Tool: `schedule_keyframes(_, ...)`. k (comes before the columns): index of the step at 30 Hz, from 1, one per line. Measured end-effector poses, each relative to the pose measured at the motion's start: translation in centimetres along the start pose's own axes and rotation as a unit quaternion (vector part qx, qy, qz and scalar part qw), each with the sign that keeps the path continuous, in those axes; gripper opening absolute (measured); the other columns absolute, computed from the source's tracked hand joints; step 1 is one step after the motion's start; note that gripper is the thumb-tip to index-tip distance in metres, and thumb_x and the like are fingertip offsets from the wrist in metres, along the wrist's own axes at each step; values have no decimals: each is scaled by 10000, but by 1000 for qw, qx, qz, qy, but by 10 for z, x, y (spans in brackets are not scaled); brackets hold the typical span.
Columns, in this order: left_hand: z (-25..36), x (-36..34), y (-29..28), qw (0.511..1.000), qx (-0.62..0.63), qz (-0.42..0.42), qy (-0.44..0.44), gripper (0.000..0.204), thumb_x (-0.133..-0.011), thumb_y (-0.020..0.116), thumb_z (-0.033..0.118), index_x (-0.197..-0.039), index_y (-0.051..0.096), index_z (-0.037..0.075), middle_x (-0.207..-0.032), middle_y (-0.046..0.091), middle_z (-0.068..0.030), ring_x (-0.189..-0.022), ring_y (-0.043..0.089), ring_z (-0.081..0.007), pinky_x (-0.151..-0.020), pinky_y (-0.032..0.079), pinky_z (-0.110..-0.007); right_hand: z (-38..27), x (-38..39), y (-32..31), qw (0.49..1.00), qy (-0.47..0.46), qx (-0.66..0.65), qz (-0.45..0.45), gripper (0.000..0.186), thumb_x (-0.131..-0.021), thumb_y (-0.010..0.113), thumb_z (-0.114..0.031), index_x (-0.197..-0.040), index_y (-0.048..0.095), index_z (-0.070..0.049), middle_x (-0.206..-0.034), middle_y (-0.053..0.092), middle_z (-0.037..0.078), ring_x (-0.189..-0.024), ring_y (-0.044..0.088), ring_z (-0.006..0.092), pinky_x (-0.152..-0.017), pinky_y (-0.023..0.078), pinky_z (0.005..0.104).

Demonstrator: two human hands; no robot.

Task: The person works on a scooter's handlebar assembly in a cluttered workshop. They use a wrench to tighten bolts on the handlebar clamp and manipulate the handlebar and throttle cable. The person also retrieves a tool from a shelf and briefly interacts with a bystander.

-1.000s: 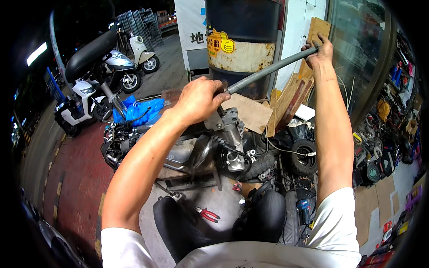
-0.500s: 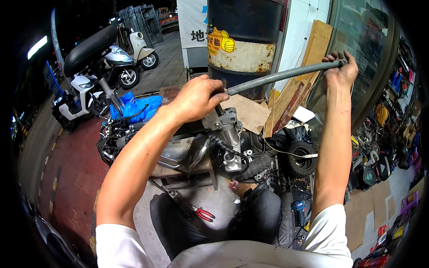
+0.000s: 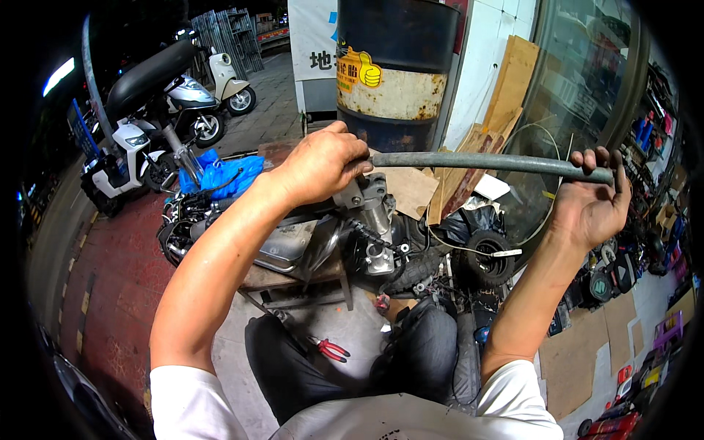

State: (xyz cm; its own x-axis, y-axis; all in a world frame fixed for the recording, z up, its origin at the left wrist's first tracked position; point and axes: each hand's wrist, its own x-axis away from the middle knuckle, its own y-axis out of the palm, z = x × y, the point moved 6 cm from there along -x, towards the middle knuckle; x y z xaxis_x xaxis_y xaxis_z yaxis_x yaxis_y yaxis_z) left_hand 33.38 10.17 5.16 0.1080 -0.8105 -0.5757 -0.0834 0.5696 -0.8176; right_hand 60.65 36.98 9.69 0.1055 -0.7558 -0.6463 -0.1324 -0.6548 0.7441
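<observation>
A long grey metal pipe (image 3: 469, 160) runs nearly level across the view. My right hand (image 3: 590, 202) grips its right end, palm facing me and fingers curled over the top. At the other end my left hand (image 3: 323, 163) is closed around the pipe's tip, and what else lies under those fingers is hidden. Just beneath the left hand stands a silver metal clamp-like fitting (image 3: 374, 192) with bolts. Below it, a metal cylinder part (image 3: 379, 258) with an open round end is joined to a motorcycle-like assembly, including a silver casing (image 3: 286, 249).
A low wooden bench (image 3: 312, 286) supports the assembly. Red-handled pliers (image 3: 331, 349) lie on the floor between my knees. A rusty drum (image 3: 396, 95), planks (image 3: 506, 95) and a small tyre (image 3: 490, 258) are beyond. Parked scooters (image 3: 132, 154) stand at left; tools and parts clutter the right.
The pipe's right end has swung downward and a little to the right with my right hand, from a rising slant to nearly level. My left hand stays almost in place.
</observation>
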Motion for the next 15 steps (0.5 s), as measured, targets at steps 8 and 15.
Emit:
schedule_keyframes(8, 4, 1, 0, 999, -38, 19, 18, 168, -903, 732, 169, -959, 742, 10, -873, 699, -134, -924, 614, -356, -831, 528, -464, 5, -10, -12, 999, -2, 24, 35, 245, -967, 594, -197, -1097, 637, 7, -955, 622, 152, -820, 557, 264, -800, 464, 427)
schedule_keyframes(15, -8, -7, 10, 999, -26, 21, -20, 207, -923, 716, 209, -942, 741, 4, -876, 714, -157, -949, 630, -379, -844, 529, -475, 56, -68, -15, 994, 67, 26, 87, 130, -935, 598, -161, -972, 557, -44, -819, 555, 89, -726, 526, 234, -719, 435, 420)
